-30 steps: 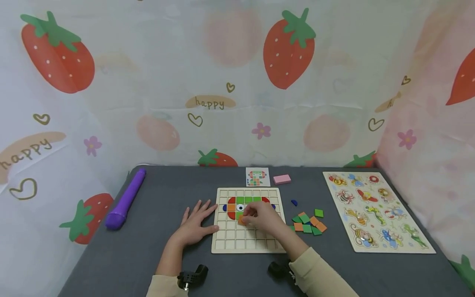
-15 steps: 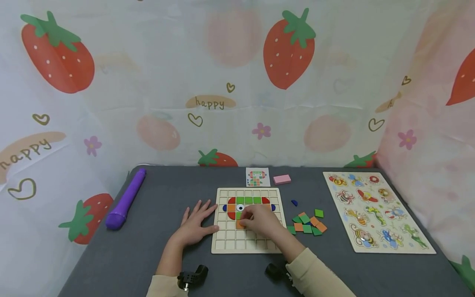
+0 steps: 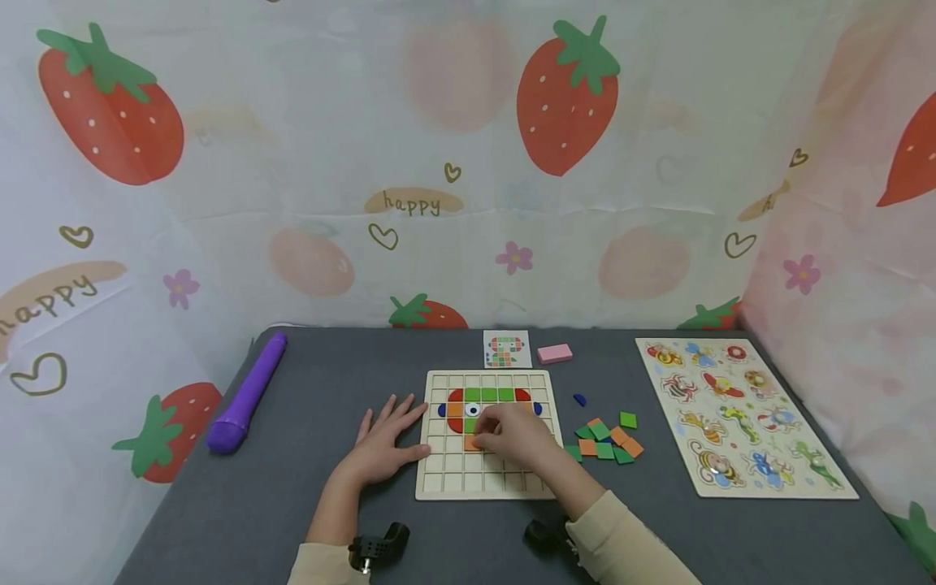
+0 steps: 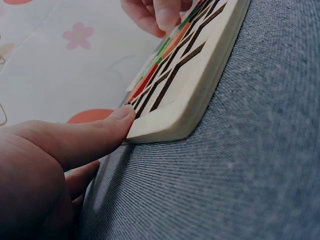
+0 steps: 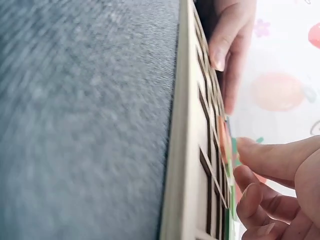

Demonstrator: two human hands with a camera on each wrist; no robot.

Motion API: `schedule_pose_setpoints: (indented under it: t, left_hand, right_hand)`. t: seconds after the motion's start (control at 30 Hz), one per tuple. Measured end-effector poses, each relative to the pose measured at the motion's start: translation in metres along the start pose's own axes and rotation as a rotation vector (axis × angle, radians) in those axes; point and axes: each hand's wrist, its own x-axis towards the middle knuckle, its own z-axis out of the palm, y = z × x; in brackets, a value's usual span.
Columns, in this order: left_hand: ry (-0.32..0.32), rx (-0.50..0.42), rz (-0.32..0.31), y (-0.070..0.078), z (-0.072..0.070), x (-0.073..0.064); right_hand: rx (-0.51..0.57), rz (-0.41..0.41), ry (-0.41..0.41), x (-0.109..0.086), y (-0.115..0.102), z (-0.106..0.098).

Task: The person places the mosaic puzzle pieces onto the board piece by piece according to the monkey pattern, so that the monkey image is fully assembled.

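A wooden grid board (image 3: pixel 441 485) lies on the table, with red, green, orange and blue pieces and a round eye piece (image 3: pixel 473 410) set in its upper cells. My right hand (image 3: pixel 516 435) reaches over it from the right. Its curled fingers and thumb are at the right edge of an orange square tile (image 3: pixel 470 443), which lies in a cell below a green one; the fingertips partly cover it. My left hand (image 3: pixel 383 447) rests spread on the table, fingertips and thumb (image 4: pixel 122 112) touching the board's left edge.
Loose green and orange tiles (image 3: pixel 588 447) lie right of the board, near a blue half-round piece (image 3: pixel 580 400). Behind stand a pattern card (image 3: pixel 507 349) and a pink block (image 3: pixel 555 353). A purple microphone (image 3: pixel 247 394) lies left; an insect puzzle board (image 3: pixel 746 418) lies right.
My right hand has lowered the orange tile, moving slightly left, and it now lies square in its cell. Over the last half second the hands have hardly moved.
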Motion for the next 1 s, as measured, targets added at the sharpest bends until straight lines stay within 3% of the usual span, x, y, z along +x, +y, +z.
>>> schedule_pose_setpoints:
  t: [0.53,1.0]
  left_hand:
    - [0.002,-0.017,0.001,-0.001,0.001,0.000]
    - [-0.002,0.004,0.003,-0.003,-0.001,0.001]
  right_hand:
    - [0.007,0.087,0.130,-0.024,0.028,-0.040]
    - [0.018,0.191,0.146,-0.044,0.059,-0.061]
